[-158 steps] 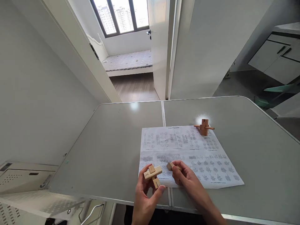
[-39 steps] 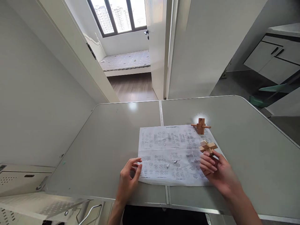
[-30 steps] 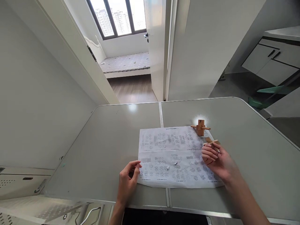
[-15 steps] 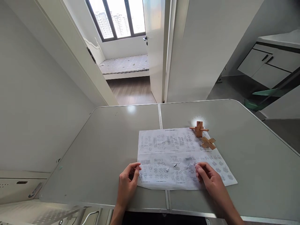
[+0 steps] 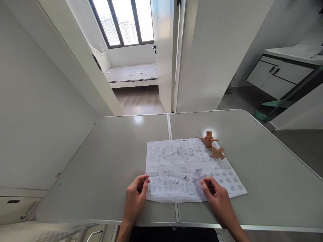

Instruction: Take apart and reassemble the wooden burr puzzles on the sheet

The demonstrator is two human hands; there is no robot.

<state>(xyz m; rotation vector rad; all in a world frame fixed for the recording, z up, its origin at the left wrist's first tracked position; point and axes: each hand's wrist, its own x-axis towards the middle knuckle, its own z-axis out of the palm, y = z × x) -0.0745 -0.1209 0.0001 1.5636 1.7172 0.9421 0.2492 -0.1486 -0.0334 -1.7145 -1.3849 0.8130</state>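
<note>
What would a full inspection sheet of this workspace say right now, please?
Surface: grey folding table, seam down the middle.
Job's things: printed sheet lying flat; upright wooden puzzle at its far right corner; cross-shaped wooden puzzle just in front of it, on the sheet.
Clutter: two tiny bits on the sheet, too small to identify.
Hands: left hand curled at the sheet's near left edge; right hand resting fingertips on the sheet; neither holds anything.
Cables: nothing seen.
Surroundings: open doorway to a room with a window; cabinets to the right.
</note>
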